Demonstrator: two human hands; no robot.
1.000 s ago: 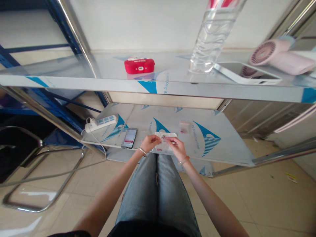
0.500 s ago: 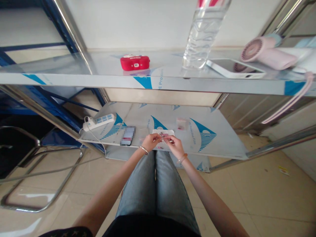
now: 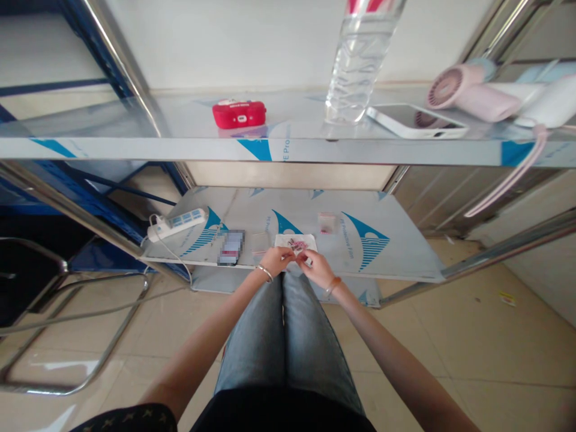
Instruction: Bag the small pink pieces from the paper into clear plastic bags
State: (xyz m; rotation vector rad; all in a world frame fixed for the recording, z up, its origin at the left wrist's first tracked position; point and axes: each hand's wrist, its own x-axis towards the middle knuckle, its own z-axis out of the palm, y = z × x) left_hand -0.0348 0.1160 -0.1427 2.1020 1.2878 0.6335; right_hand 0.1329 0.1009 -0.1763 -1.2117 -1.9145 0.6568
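My left hand (image 3: 276, 261) and my right hand (image 3: 317, 267) meet over the front edge of the lower shelf (image 3: 310, 204), both closed with fingertips pinched close together. Whatever sits between the fingertips is too small to make out. Just beyond them lies a white sheet (image 3: 282, 242) bearing a pile of small pink and dark pieces (image 3: 297, 245). A clear plastic bag (image 3: 260, 242) lies left of the sheet. Another small clear bag (image 3: 327, 222), with a little reddish content, is behind it to the right.
A phone (image 3: 231, 247) and a white power strip (image 3: 177, 224) lie to the left. On the upper shelf stand a red case (image 3: 239, 114), a water bottle (image 3: 360, 63), a white phone (image 3: 416, 121) and a pink handheld fan (image 3: 472, 93), its strap (image 3: 508, 183) hanging over the edge.
My fingertips have drawn slightly down and back from the white sheet, showing more of the pile. The whole view has shifted a little.
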